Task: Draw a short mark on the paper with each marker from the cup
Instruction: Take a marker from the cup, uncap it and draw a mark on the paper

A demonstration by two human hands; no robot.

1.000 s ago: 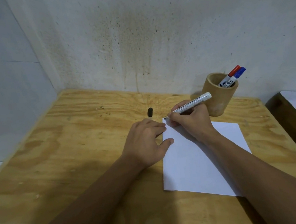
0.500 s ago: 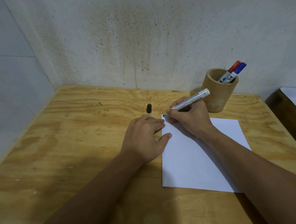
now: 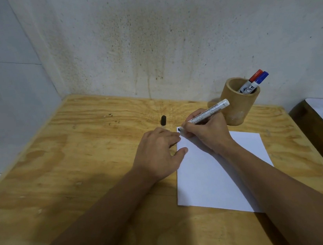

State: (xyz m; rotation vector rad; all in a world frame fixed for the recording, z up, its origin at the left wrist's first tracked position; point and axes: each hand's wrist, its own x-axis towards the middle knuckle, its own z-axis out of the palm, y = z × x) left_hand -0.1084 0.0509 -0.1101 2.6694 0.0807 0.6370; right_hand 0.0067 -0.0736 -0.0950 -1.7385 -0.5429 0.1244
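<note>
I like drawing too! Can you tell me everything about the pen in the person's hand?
The marker is a white tube with small dark print along it and a black tip. Its cap is off. The right hand grips it near the tip, tilted, blunt end toward the cup. The tip touches the paper at its far left corner.

Cup [image 3: 238,108] behind paper [image 3: 221,176], cap [image 3: 163,120] to its left

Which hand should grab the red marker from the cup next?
Probably the right hand: the cup with the red marker stands just beyond it. The left hand presses the paper, farther away.
</note>
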